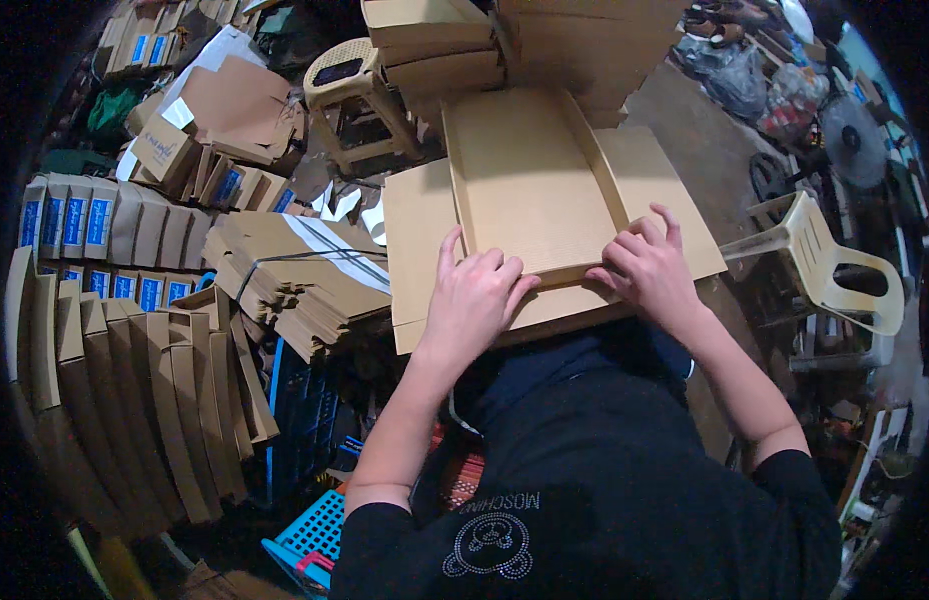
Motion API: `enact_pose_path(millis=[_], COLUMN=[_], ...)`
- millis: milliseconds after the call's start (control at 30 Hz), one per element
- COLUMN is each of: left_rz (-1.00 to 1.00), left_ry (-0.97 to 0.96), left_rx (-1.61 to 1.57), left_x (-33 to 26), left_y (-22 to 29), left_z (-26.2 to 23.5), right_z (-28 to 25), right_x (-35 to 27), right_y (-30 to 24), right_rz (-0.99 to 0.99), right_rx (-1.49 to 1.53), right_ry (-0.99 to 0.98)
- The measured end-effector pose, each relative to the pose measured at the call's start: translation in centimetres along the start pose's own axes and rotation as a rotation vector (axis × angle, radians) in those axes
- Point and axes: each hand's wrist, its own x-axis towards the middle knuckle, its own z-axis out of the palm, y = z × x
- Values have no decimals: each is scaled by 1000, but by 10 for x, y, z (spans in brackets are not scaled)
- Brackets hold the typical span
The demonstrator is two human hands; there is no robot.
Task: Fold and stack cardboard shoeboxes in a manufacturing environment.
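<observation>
A shallow brown cardboard box (535, 150) with upright folded walls lies in front of me on flat cardboard sheets (665, 190). My left hand (475, 295) is at its near left corner, fingers bent over the near wall and thumb pointing inward. At the near right corner, my right hand (647, 262) pinches the same wall, with its index finger raised. Both hands are closed on the folded edge. The fingertips inside the box are partly hidden.
Taller cardboard boxes (585, 50) stand just beyond. To the left are a tied stack of flat cardboard (305, 260), rows of folded boxes (135, 370), a stool (350, 80) and a blue basket (310, 535). A cream plastic chair (825, 250) and a fan (853, 140) are on the right.
</observation>
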Motion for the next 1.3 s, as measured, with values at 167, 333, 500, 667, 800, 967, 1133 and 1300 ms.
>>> enact_pose_path(millis=[167,333,500,667,800,967,1133,1300], left_rz=[11,31,29,33,102,234,101,-33], left_ry=[22,34,17,-8,-18,-95,5,68], left_rx=[-16,-40,-60,-129,-322,-621,-138,43], left_x=[-3,0,0,-1,-1,3,2,-3], left_y=[-6,-5,-6,-4,14,-2,-32,-51], left_z=[6,4,1,-2,-4,-9,-15,-14], right_z=[-2,2,2,-9,-26,-4,-12,-24], right_x=[-2,-4,-1,0,4,-3,-6,-7], right_y=[4,9,15,17,-2,-20,2,41], right_rz=[17,59,106,63,-73,-174,-214,-158], right_rx=[5,98,213,128,153,371,498,576], right_ry=[67,85,35,-15,38,-25,-74,-176])
